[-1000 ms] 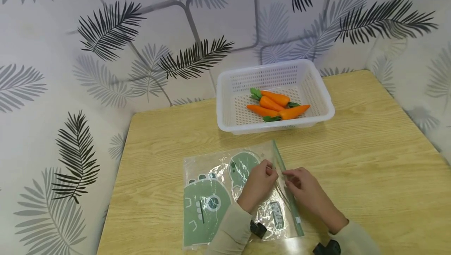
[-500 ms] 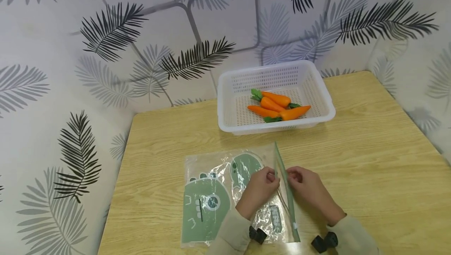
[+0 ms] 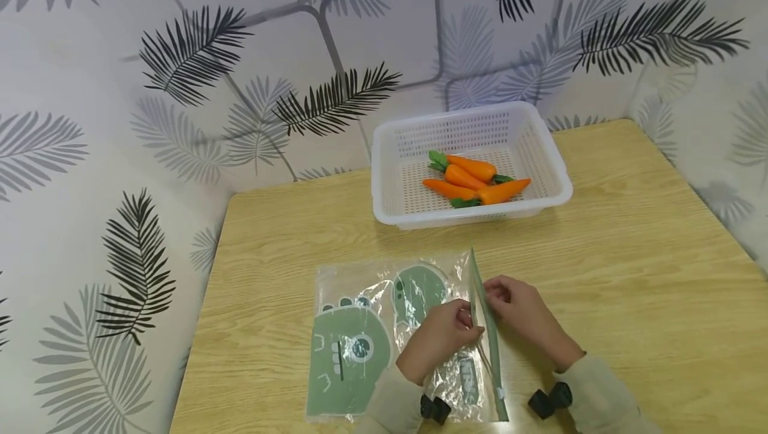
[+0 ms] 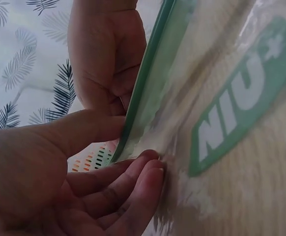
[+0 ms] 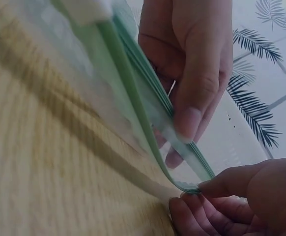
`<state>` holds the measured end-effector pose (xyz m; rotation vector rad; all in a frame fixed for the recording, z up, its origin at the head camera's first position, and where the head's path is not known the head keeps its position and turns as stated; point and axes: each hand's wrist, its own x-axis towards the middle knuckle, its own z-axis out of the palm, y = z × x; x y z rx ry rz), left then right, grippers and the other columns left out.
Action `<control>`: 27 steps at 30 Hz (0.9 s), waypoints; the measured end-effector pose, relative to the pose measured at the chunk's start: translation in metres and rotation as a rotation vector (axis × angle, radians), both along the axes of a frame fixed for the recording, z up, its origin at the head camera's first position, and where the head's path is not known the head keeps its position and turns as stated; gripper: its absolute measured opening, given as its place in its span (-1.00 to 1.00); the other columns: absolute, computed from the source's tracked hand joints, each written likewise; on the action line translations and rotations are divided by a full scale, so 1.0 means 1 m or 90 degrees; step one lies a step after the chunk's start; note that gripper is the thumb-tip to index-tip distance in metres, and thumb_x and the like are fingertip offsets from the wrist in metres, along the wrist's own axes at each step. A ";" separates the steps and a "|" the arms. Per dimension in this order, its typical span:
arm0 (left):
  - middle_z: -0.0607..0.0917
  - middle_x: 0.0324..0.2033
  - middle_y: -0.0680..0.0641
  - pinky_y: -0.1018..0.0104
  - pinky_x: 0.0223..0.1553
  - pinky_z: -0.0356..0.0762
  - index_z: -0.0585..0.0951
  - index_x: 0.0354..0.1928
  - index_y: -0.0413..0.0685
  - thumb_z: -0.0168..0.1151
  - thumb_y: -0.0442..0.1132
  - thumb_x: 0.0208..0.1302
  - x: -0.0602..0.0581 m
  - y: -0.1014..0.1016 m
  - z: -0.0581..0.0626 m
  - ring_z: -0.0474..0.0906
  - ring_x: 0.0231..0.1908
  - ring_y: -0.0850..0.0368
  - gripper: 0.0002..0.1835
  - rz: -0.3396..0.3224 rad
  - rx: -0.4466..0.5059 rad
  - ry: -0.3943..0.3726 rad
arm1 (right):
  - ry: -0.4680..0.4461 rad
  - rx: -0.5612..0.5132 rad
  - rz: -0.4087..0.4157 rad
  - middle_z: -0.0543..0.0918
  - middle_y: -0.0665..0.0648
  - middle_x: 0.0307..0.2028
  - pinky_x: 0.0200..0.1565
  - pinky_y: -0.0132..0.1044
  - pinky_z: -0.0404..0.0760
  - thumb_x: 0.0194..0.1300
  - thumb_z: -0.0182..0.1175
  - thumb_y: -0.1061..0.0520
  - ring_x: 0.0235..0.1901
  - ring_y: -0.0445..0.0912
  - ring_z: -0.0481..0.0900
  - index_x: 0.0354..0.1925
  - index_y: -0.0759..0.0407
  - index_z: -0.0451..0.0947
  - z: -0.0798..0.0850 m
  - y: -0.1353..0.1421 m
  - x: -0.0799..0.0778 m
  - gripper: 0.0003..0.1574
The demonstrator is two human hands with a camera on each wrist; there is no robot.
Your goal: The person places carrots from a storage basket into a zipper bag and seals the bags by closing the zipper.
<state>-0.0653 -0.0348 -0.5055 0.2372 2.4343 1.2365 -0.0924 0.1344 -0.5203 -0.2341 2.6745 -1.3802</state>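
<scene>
The plastic bag (image 3: 390, 327) aims its long green mouth (image 3: 493, 341) at the white basket (image 3: 474, 213), left hand (image 3: 437, 337) pinching one side, right hand (image 3: 523, 311), nearer the basket, pinching the other.

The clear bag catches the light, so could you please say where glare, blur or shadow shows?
Head view: glare streaks on the clear bag; left wrist view: lettering legible, pale sheen nearby; right wrist view: white slider blurred, shadow across the table.

Pale wall (image 3: 378, 34) w/ blk & grey leaf prints (image 3: 195, 53) (feathery ones) backs a wood-grain table (image 3: 636, 254).
</scene>
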 end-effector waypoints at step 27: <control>0.60 -0.38 0.08 0.52 -0.45 0.49 0.56 -0.20 -0.11 0.11 -0.31 0.10 0.013 -0.026 0.039 0.52 -0.39 0.32 -0.80 0.158 0.080 0.144 | 0.052 -0.103 -0.030 0.55 0.06 -0.39 -0.39 -0.38 0.57 0.21 0.10 0.14 -0.37 -0.12 0.49 -0.18 0.19 0.49 0.018 -0.004 -0.016 -0.79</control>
